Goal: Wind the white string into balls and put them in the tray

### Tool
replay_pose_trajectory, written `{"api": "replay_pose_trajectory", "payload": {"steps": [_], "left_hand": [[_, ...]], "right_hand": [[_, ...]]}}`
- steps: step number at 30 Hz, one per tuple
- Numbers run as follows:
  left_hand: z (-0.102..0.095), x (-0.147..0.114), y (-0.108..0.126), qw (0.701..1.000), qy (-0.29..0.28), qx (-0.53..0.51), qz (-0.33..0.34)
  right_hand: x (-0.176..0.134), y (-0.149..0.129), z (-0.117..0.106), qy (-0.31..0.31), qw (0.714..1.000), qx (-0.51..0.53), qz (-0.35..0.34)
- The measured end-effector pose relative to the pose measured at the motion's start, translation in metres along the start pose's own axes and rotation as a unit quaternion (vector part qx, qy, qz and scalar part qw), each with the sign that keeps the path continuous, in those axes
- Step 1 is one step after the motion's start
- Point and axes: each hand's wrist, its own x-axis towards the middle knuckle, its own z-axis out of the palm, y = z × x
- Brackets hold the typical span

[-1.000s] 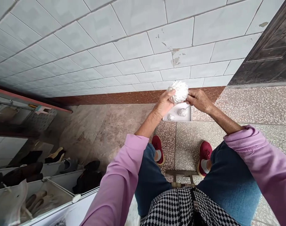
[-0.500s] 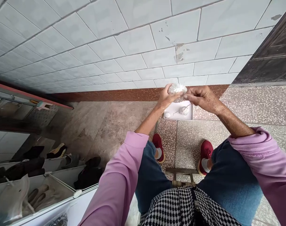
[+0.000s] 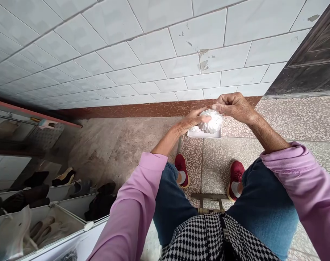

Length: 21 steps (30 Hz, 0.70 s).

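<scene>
My left hand (image 3: 193, 120) is closed around a white ruffled ball (image 3: 211, 123), its thumb lying across the near side. The ball looks like a cluster of thin white strips or petals. Just above the ball's upper edge, the fingertips of my right hand (image 3: 232, 106) are pinched together; what is between them is too small to make out. Below the ball lies a shallow white tray (image 3: 203, 134) on the floor, mostly hidden by the ball and my left hand. Part of a small white ball (image 3: 193, 128) shows in the tray's left side.
A tiled wall (image 3: 143, 70) rises in front, with a dark door (image 3: 314, 61) at the right. My red shoes (image 3: 182, 168) flank the space below the tray. At lower left stands a shoe rack (image 3: 58, 214) with several shoes.
The white ball has come lower and a little right, turning in my left hand, and now covers most of the tray. My right hand has risen slightly to its upper edge.
</scene>
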Motion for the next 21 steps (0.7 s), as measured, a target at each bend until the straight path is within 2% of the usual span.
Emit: {"api": "replay_pose_trajectory", "payload": {"steps": [3,6,10,14,18,21], "left_hand": [[-0.001,-0.002,0.003,0.994,-0.052,-0.092,-0.020],[0.000,0.000,0.005,0.985,-0.038,-0.165,0.007],[0.000,0.007,0.006,0.970,0.055,-0.227,0.061],[-0.003,0.014,0.002,0.949,0.162,-0.257,0.083],[-0.010,0.019,-0.007,0.941,0.233,-0.233,0.079],[-0.014,0.020,-0.013,0.946,0.271,-0.166,0.067]], "right_hand": [[0.002,0.009,-0.004,0.013,1.000,0.000,0.014],[0.003,0.022,-0.004,0.023,0.998,-0.040,0.032],[0.002,0.027,0.006,0.008,0.991,-0.128,0.037],[-0.002,0.018,0.022,-0.051,0.984,-0.168,0.025],[-0.006,0.007,0.035,-0.104,0.980,-0.169,0.015],[-0.008,0.000,0.036,-0.111,0.983,-0.147,0.001]]}}
